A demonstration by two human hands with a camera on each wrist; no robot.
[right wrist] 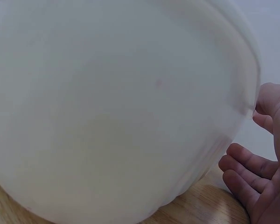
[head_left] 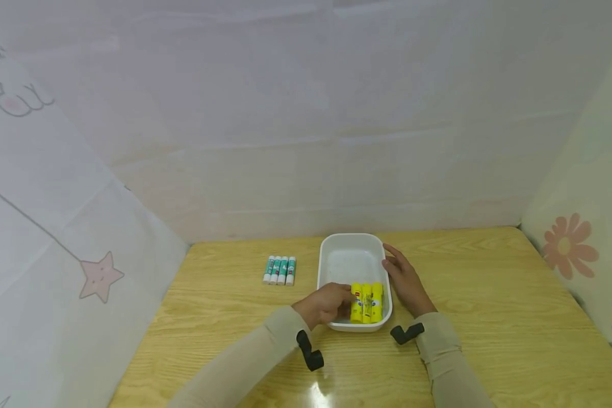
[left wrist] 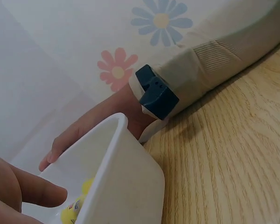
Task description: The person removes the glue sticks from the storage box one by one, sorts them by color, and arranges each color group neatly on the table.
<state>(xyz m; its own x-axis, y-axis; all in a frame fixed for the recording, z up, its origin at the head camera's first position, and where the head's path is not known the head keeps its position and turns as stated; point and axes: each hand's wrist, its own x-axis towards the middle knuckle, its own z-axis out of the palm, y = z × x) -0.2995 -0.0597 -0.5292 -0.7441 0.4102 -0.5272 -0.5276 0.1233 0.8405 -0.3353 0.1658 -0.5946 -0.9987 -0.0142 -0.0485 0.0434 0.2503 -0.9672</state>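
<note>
A white plastic tray [head_left: 344, 258] stands on the table, with three yellow glue sticks [head_left: 366, 303] side by side in its near right part. Reaching over the tray's near left edge, my left hand [head_left: 327, 301] has its fingertips beside the leftmost yellow stick. In the left wrist view a straight finger or thumb [left wrist: 42, 190] is close to a yellow stick [left wrist: 73, 210]; the other fingers are partly hidden. My right hand [head_left: 405, 280] rests against the tray's right side. Its lower fingers [right wrist: 245, 175] are loosely bent outside the tray wall [right wrist: 116, 107] in the right wrist view.
Left of the tray, several white-and-green glue sticks [head_left: 279, 271] lie in a row on the wooden table [head_left: 224, 317]. Patterned white cloth [head_left: 265, 187] hangs behind the table and at both sides. Black wrist mounts [head_left: 310, 351] sit on both sleeves.
</note>
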